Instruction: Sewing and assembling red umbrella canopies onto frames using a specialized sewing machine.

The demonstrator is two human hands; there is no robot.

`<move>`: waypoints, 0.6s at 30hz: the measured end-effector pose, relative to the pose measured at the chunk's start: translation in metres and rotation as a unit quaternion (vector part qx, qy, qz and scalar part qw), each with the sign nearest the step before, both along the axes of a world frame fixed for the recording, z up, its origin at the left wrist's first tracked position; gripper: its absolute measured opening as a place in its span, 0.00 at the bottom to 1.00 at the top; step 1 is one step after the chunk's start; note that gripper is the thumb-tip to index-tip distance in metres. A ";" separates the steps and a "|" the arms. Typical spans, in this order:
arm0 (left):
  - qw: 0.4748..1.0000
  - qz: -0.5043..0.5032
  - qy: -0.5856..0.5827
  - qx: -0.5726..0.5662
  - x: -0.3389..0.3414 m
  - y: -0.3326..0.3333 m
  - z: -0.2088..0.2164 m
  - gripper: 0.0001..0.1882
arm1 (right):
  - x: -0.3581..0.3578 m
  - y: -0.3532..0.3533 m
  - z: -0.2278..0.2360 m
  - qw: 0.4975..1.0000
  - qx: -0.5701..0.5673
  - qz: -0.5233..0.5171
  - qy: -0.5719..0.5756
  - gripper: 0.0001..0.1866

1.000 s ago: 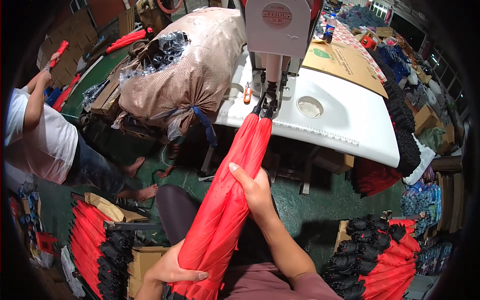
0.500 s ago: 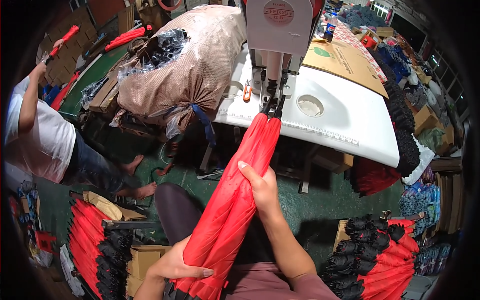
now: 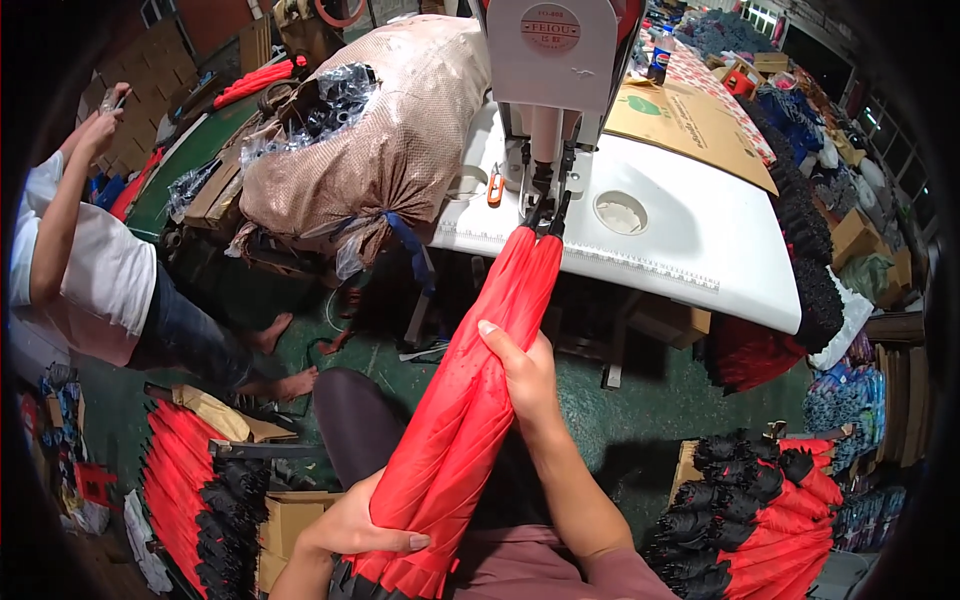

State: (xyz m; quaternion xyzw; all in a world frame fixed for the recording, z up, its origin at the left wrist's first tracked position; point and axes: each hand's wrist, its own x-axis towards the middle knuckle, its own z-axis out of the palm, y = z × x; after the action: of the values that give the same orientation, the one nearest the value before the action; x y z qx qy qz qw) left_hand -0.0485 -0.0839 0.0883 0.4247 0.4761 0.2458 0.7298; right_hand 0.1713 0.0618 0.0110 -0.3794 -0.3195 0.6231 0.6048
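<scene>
The floor (image 3: 640, 420) of this crowded workroom is green, and a smooth white table (image 3: 720, 240) holds a big white sewing machine (image 3: 555, 60). In front of the machine are two long red folded cloth umbrellas (image 3: 455, 420), side by side and slanting up to it. Their thin black tips (image 3: 546, 218) reach in under the machine; I cannot tell if the needle touches them. The right hand (image 3: 525, 375) grips the umbrellas near the middle, thumb on top. The left hand (image 3: 370, 525) grips them lower down, farther from the machine, with its thumb across the red cloth.

Just left of the machine lie small orange snips (image 3: 495, 188), and past them sits a fat tan woven sack (image 3: 400, 130). To the machine's right is a flat brown cardboard sheet (image 3: 690, 130). Far to the machine's left, a barefoot person in a white shirt (image 3: 90, 280) has both hands raised; what they hold is too small to tell.
</scene>
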 end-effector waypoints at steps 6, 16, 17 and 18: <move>1.000 -0.002 -0.006 -0.003 0.001 -0.001 0.001 0.53 | 0.001 0.000 -0.003 1.000 0.003 0.002 -0.007 0.14; 1.000 -0.009 -0.017 0.011 -0.001 -0.001 -0.003 0.52 | 0.000 0.001 -0.007 1.000 0.004 -0.005 -0.014 0.14; 1.000 -0.008 -0.019 0.012 -0.002 -0.002 -0.004 0.52 | -0.001 0.001 -0.007 1.000 0.003 -0.005 -0.016 0.14; 1.000 -0.009 -0.017 0.011 -0.001 -0.002 -0.004 0.52 | -0.001 0.001 -0.007 1.000 0.002 -0.007 -0.014 0.14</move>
State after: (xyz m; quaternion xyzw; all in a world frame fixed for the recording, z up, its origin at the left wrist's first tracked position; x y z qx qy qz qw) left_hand -0.0497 -0.0855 0.0842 0.4325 0.4575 0.2516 0.7351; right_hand 0.1705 0.0627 0.0038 -0.3895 -0.3263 0.6128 0.6052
